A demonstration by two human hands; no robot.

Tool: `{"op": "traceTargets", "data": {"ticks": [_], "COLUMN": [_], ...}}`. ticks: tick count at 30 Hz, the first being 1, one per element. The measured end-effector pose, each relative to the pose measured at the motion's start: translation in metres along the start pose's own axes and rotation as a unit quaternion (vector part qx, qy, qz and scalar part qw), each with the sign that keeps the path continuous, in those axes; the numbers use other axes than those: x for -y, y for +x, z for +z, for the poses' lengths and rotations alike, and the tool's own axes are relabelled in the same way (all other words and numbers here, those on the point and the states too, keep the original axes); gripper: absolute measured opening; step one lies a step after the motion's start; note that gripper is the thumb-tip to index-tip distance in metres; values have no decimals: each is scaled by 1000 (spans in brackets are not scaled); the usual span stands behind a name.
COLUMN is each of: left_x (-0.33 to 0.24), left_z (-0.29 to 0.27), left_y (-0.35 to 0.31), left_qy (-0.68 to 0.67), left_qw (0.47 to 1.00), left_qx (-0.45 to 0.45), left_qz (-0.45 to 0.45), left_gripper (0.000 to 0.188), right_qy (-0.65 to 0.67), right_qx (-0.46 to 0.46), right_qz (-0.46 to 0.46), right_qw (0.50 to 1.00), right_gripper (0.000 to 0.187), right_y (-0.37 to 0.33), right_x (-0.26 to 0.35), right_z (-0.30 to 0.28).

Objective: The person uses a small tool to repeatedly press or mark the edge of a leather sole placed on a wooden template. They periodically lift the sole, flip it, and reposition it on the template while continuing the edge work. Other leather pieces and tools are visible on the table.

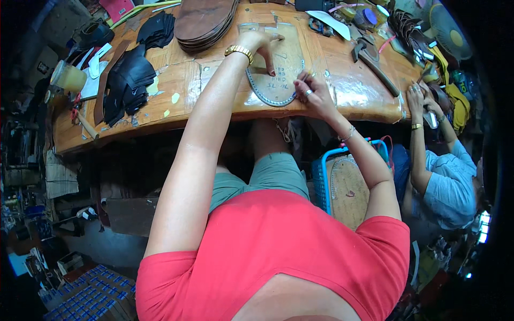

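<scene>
A tan pattern board [276, 51] with a rounded near end lies on the wooden table in front of me. Small dots or holes run along its curved edge, and handwriting marks its face. My left hand [261, 45] presses on its upper left part, fingers spread, with a gold watch at the wrist. At the board's lower right edge, my right hand [317, 96] is closed, fingers pinched round a slim pen-like thing [294, 94] whose bluish tip meets the curved rim. Most of that thing is hidden by the fingers.
A stack of brown leather pieces [206, 27] lies beyond my left arm, black leather pieces [128, 80] farther left. A hammer [377, 69] lies to the right. A blue basket [321, 184] stands by my right leg. A co-worker [444, 176] works at the far right.
</scene>
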State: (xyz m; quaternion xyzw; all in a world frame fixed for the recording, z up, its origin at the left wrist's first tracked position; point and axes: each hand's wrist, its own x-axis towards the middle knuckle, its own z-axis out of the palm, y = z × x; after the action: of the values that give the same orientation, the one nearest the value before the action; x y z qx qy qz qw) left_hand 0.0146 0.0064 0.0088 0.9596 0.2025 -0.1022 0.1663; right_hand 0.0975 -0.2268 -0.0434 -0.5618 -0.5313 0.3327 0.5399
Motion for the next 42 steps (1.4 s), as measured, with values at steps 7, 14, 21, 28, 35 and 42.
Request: {"op": "traceTargets", "data": {"ticks": [7,14,21,28,35,42], "left_x": [0,0,4,1,6,-1], "left_z": [-2,1,2,6,3,0], "left_y": [-2,-3,3,6,6,-4], "left_qy": [25,24,-12,-6,-23,-2], "left_qw": [999,999,1000,1000,1000,1000], "left_qx": [-24,-28,-11,-27,-1,-24], "left_qz": [-7,-7,2,5,18,-7], "left_gripper": [130,130,130,128,127,127], "right_qy": [-121,-153,-205,-39,-106,-181], "right_qx": [8,9,8,22,48,65], "right_qz": [-80,-114,-119,-26,-57,-129], "right_qw": [989,982,972,999,992,973], "right_gripper": [18,17,18,15,16,15], "right_y": [0,-2,-1,0,4,2], "right_x": [-2,5,-4,2,-1,7], "right_z": [5,15,14,12,16,26]}}
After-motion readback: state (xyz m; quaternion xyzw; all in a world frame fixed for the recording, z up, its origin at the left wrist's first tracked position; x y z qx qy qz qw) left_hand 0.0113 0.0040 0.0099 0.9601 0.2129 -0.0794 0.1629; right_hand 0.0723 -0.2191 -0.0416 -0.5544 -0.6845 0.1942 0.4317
